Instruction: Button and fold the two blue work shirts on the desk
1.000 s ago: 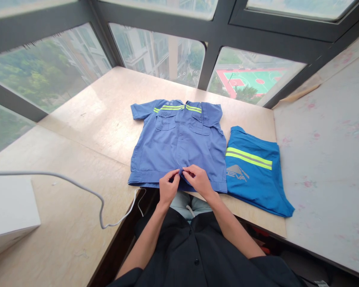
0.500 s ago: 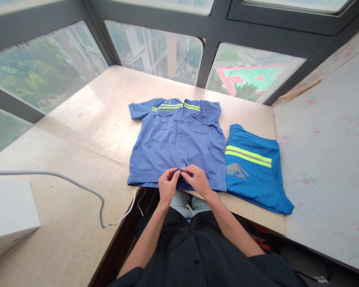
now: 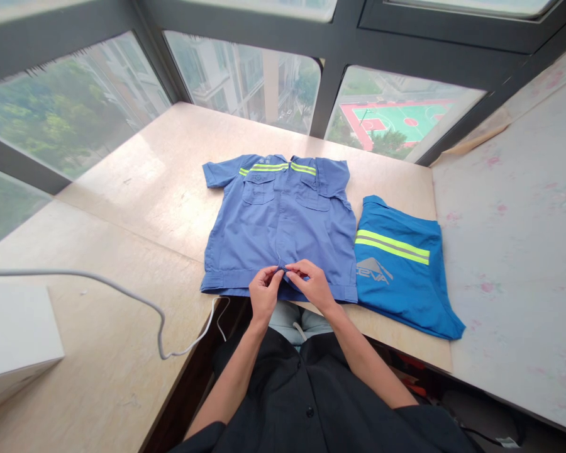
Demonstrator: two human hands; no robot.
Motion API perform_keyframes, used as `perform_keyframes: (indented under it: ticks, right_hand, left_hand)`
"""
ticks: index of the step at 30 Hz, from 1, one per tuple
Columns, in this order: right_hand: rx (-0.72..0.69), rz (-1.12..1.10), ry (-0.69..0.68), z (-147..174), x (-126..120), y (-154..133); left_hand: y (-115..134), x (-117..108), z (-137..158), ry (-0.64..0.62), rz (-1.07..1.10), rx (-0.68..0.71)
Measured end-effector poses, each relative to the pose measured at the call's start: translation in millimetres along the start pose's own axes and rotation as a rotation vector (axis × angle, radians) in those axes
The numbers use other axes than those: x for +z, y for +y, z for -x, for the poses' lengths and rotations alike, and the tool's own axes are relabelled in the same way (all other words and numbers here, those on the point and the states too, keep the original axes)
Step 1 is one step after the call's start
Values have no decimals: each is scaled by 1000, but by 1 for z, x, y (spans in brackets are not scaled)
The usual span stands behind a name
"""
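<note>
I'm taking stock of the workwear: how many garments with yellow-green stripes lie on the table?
2. A short-sleeved blue shirt lies spread out in the middle; a brighter blue garment lies just to its right. Any underneath would be hidden.

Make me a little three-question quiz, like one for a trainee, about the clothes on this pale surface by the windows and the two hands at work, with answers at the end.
1. Multiple choice: which part of the short-sleeved muted-blue cloth shirt are the bare left hand and bare right hand pinching?
a) the collar
b) the bottom hem, near the middle of the front
c) a sleeve end

2. True or false: the bright-blue cloth garment with a yellow-and-grey stripe lies to the right of the shirt, as the person sees it.

3. Count: how many flapped chest pockets show on the shirt?

Key: 1. b; 2. true; 3. two.
</note>
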State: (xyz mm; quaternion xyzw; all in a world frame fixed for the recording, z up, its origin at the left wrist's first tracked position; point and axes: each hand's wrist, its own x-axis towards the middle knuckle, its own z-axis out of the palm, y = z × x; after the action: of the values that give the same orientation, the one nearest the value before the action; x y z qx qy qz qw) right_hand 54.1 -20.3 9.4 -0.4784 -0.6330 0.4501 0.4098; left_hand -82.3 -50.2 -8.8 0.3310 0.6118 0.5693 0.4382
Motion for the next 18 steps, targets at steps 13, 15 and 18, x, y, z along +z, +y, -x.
perform_keyframes:
  ticks: [13,15,18]
  right_hand:
    - [22,164,-132,-9,-9,5]
    - [-9,221,-168,-11,-14,2]
    - [-55,304,-221,-14,-20,-4]
  left_hand:
    - [-9,-1,7,4,-49,22]
    - [-10,-1,7,-4,-82,41]
    - [-10,-2,7,-18,-155,93]
